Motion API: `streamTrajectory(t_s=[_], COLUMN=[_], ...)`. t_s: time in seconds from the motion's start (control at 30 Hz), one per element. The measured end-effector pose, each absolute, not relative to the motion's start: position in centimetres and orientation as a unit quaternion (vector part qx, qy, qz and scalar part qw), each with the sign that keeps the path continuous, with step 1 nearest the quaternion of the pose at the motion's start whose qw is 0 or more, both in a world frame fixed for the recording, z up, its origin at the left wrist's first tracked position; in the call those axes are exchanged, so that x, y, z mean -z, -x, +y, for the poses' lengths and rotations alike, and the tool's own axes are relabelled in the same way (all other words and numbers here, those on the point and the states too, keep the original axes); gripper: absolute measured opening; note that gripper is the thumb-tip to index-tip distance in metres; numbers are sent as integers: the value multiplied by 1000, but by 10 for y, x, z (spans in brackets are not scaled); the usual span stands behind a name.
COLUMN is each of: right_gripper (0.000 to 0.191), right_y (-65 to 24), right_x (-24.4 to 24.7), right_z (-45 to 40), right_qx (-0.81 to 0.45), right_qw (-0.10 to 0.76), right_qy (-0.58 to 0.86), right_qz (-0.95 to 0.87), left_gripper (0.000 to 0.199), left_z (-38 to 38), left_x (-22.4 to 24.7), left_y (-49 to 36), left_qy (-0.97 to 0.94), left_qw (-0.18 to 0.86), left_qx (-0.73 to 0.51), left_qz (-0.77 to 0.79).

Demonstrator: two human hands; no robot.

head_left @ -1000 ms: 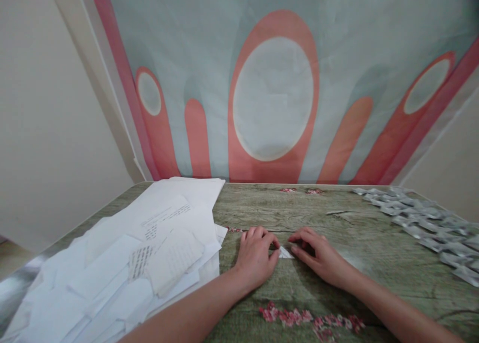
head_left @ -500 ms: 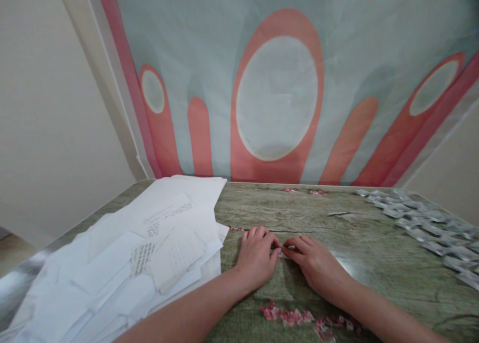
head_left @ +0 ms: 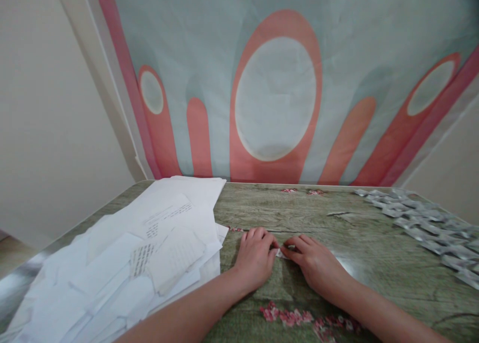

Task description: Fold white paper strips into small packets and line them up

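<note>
Since the earlier frame, the right hand (head_left: 320,265) has been moving in toward the left hand (head_left: 254,263), and the fingertips of both are now nearly meeting over a small folded paper piece (head_left: 280,254). Right thumb and index finger are pinching the piece at its right end; the left hand is curling its fingers, with thumb and index finger closing at the other end, though whether they are gripping it is too small to tell. The piece is lying low at the wood-grain tabletop (head_left: 277,208), mostly hidden by the fingers. Pink blossom print (head_left: 288,315) is showing on the surface nearer the person. Beside the left hand, a spread pile of white paper sheets (head_left: 108,258), some bearing printed text, is covering the left side. Well apart at the right, folded grey-white strips (head_left: 430,231) are lying in rows. Beyond the far edge, a grey-green backdrop with coral shapes (head_left: 275,98) is rising.
</note>
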State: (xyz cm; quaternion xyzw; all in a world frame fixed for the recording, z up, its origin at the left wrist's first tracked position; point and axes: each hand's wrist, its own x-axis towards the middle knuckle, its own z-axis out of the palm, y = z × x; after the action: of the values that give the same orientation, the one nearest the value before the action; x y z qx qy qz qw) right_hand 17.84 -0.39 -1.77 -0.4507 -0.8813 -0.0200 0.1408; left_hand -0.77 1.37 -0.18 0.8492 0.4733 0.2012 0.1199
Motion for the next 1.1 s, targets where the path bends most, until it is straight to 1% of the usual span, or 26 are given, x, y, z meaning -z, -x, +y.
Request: streamTrajectory(t_s=[0.13,0.37,0.53,0.63,0.7,0.77,0.9,1.1], right_gripper=[30,41,42,44,45,42,25,25], right_y=[-178,-181,-185,-184,-182,-180,-176,-175], right_x=[18,19,26,27,24,19,8,12], right_z=[-3,-4,1,0,-2,-6,-11,-10], right_qx=[24,1,-16,-26,-32,-36,-36,-11], right_qw=[144,158,184,194,202,208,205,208], right_qy=[452,453,436,436,435,432,426,437], right_qz=[-880,-877,-881,-878,-877,-877,-880,-875], left_gripper=[6,6,11,21,19,14,10,12], left_z=[14,20,22,21,22,25,32,36], left_x=[2,1,2,3,5,7,9,7], left_y=[8,15,21,20,19,19,23,25], left_qy=[-852,-852,-859,-859,-855,-853,-866,-889], left_qw=[118,155,194,199,198,195,179,131], left_qx=[-194,-206,-214,-223,-231,-234,-222,-205], left_qz=[472,456,423,415,421,423,410,388])
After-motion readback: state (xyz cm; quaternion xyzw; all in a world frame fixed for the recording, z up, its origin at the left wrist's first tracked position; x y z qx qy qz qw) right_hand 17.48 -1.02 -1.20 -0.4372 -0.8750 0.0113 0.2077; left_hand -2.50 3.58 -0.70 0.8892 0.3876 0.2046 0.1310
